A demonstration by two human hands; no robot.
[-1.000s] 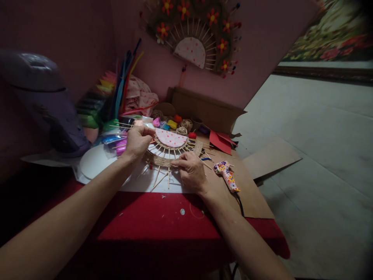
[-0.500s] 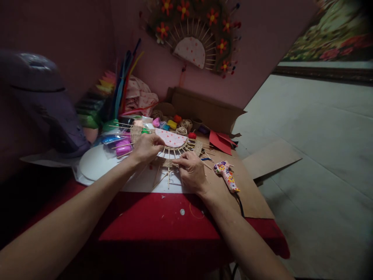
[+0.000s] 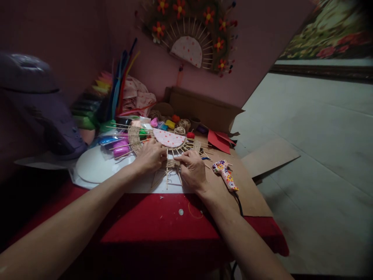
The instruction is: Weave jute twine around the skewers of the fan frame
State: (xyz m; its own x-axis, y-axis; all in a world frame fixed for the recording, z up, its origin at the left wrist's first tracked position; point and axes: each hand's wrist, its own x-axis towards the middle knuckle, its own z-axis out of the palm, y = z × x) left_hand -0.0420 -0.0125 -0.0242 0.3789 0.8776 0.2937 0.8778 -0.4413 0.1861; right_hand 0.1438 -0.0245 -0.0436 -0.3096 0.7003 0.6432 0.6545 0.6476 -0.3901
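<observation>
A half-round craft with a dotted fabric centre [image 3: 169,138] lies on the table, thin sticks fanning out from its curved edge. Twine [image 3: 134,139] is woven across the sticks in a band. My left hand [image 3: 152,155] is closed at the sticks just below the fabric, fingertips pinched on the woven part. To its right, my right hand [image 3: 192,167] is closed with thumb and forefinger on the twine band near the lower sticks. White paper [image 3: 136,187] lies under the craft. Any loose strand between the fingers is too small to make out.
A floral glue gun [image 3: 225,175] lies on cardboard [image 3: 253,198] at the right, beside red paper [image 3: 218,140]. Behind are twine balls [image 3: 184,124] and coloured clay packs [image 3: 121,148]. A white disc [image 3: 93,165] and a purple container [image 3: 43,105] stand left. A similar craft [image 3: 186,50] hangs on the wall.
My left hand has moved slightly right and down, closer to my right hand, showing more of the twine band at the left. The view has shifted a little.
</observation>
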